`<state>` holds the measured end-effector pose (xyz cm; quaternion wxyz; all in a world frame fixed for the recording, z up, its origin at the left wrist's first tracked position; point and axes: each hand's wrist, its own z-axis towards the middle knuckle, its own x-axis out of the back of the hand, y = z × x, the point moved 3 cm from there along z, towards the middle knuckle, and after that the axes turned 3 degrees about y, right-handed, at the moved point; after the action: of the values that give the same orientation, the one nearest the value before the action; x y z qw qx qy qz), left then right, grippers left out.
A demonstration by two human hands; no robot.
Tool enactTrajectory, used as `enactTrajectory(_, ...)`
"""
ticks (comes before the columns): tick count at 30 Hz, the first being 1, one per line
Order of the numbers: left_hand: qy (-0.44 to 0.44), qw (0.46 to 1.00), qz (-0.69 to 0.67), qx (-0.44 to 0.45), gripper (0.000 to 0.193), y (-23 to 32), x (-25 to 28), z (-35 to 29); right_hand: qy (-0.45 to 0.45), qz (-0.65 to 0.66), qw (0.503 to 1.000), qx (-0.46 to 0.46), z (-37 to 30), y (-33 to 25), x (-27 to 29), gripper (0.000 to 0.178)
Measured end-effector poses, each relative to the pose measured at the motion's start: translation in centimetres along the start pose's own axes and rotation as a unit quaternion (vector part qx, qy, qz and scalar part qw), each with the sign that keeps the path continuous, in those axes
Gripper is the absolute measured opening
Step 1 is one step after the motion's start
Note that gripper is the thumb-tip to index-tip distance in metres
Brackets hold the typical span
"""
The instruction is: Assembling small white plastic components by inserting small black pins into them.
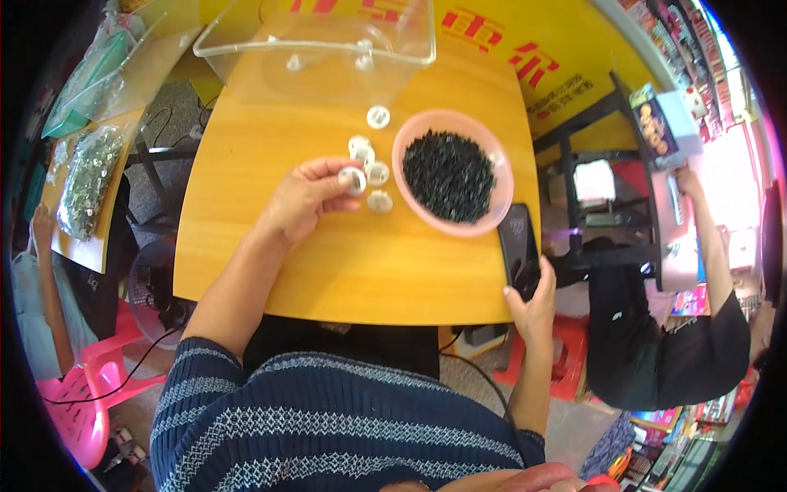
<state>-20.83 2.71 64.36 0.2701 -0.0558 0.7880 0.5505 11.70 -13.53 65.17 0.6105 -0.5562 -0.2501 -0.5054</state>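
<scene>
Between the thumb and fingers of my left hand (316,195) is a small round white plastic piece (353,179), held above the yellow table. Several similar white pieces (377,173) lie loosely grouped just beyond and beside those fingers. My right hand (533,299) grips the lower end of a black smartphone (518,242) at the table's right edge. The phone's top end reaches the rim of a pink bowl (400,176). Small black pieces (449,176) fill much of that bowl; their exact kind is too small to tell.
At the table's far side stands a clear plastic bin (320,82) with a few white pieces inside. On the left, a bag of small clear parts (86,184) lies on another table (98,254) by a person's arm. Another person sits at right near a black frame (574,197).
</scene>
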Motion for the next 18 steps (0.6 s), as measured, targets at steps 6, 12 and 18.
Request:
enactTrajectory(6,-0.022,0.999,-0.024,0.006,0.02,0.4,-0.3,-0.3,0.035,0.307,0.934,-0.181,1.1,3.0,1.8,0.057)
enactTrajectory(12,-0.017,0.999,-0.019,0.025,0.018,0.1,-0.7,0.2,0.011,0.559,0.801,-0.214,4.7,2.2,5.4,0.048)
enactTrajectory(18,-0.013,0.998,-0.032,0.047,0.018,-0.6,-0.6,1.0,0.07,0.544,0.828,-0.119,11.9,-1.4,12.3,0.044)
